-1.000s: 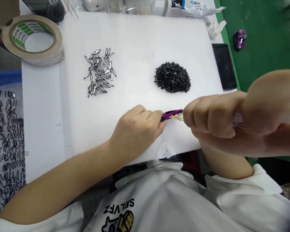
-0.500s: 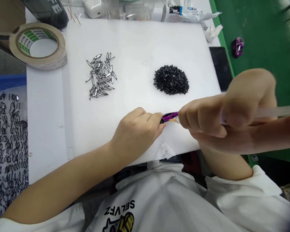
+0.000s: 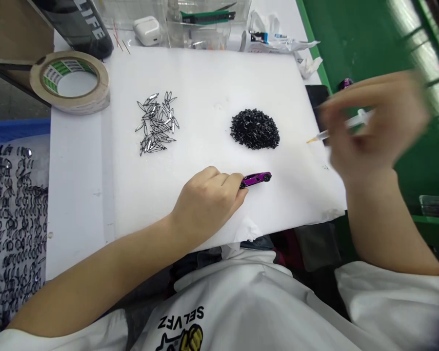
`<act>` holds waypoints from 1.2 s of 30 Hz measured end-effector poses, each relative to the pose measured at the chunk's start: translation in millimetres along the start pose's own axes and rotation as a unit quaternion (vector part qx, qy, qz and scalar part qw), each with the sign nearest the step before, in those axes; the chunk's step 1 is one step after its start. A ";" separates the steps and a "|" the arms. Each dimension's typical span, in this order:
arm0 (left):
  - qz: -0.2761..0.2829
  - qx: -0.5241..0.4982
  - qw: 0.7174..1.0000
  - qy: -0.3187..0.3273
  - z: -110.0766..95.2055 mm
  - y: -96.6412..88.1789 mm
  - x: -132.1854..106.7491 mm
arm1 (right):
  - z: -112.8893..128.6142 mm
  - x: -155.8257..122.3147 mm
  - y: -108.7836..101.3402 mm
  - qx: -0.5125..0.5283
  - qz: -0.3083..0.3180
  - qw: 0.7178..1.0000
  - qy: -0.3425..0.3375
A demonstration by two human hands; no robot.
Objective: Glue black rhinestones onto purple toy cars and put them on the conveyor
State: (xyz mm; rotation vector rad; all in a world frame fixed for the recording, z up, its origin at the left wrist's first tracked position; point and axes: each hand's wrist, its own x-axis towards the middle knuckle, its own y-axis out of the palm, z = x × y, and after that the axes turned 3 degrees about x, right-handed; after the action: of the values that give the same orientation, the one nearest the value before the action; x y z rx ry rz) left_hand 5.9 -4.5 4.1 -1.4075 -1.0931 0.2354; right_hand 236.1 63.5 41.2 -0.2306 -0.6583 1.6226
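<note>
My left hand (image 3: pixel 210 202) is closed around one end of a small purple toy car (image 3: pixel 256 179). The car's free end, with a black wheel, points right over the white foam board (image 3: pixel 201 87). My right hand (image 3: pixel 373 129), blurred, is raised past the board's right edge. Between its thumb and fingers runs a thin clear syringe (image 3: pixel 324 135) with an orange tip, pointing left and apart from the car. Above the car sits a pile of tiny black pieces (image 3: pixel 254 129). Farther left lie loose black-rimmed clear pieces (image 3: pixel 157 124).
A tape roll (image 3: pixel 71 83) and a dark bottle (image 3: pixel 82 29) stand at the back left. Clear trays (image 3: pixel 201 36), a white earbud case (image 3: pixel 147 30) and a plastic packet (image 3: pixel 278 43) line the back. Another purple car (image 3: pixel 346 84) and a dark phone (image 3: pixel 316 95) are at right.
My right hand has drawn the syringe away from the car, up and to the right. My left hand keeps its grip on the car. The view has shifted slightly.
</note>
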 end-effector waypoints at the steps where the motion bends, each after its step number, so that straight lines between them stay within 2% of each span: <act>1: -0.002 0.001 1.000 0.000 0.0 0.2 0.0 | 3.9 5.5 10.8 -0.116 0.029 0.989 -0.090; 3: -0.005 0.003 1.000 0.000 0.2 0.5 -0.1 | 9.3 17.0 31.9 -0.313 0.104 0.916 -0.229; 4: -0.005 0.004 1.000 -0.001 0.2 0.8 -0.2 | 10.2 22.3 40.9 -0.361 0.139 0.886 -0.254; 6: -0.002 0.003 1.000 -0.004 0.3 1.3 -0.6 | 8.9 31.2 54.2 -0.406 0.170 0.858 -0.264; 8: 0.004 0.001 1.000 -0.006 0.3 1.6 -1.0 | 5.7 36.5 61.2 -0.423 0.177 0.848 -0.265; 18: 0.005 -0.002 1.000 -0.008 0.5 1.9 -2.4 | 1.1 46.3 71.0 -0.409 0.171 0.866 -0.231; 23: -0.004 0.006 1.000 -0.002 1.0 2.3 -2.0 | 11.1 42.2 58.3 -0.419 0.141 0.872 -0.211; 26: -0.005 0.006 1.000 -0.001 1.1 1.8 -1.7 | 12.6 31.1 46.8 -0.405 0.088 0.888 -0.199; 28: -0.006 0.005 1.000 -0.002 1.1 1.6 -1.6 | 8.7 26.1 40.8 -0.373 0.053 0.908 -0.181; 33: -0.009 0.007 1.000 -0.004 1.2 1.4 -1.5 | 2.9 22.8 32.6 -0.280 0.010 0.959 -0.036; 34: -0.008 0.007 1.000 -0.005 1.3 1.3 -1.3 | 6.3 19.4 32.0 -0.264 0.001 0.964 -0.035; 36: -0.005 0.007 1.000 -0.005 1.3 0.9 -1.0 | 17.6 6.4 32.4 -0.256 0.000 0.962 -0.096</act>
State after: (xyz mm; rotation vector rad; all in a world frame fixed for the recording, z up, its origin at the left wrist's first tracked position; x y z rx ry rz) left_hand 4.8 -4.1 2.6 -1.3886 -1.1047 0.2421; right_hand 198.7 63.8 39.5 -0.4521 -1.2260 1.4611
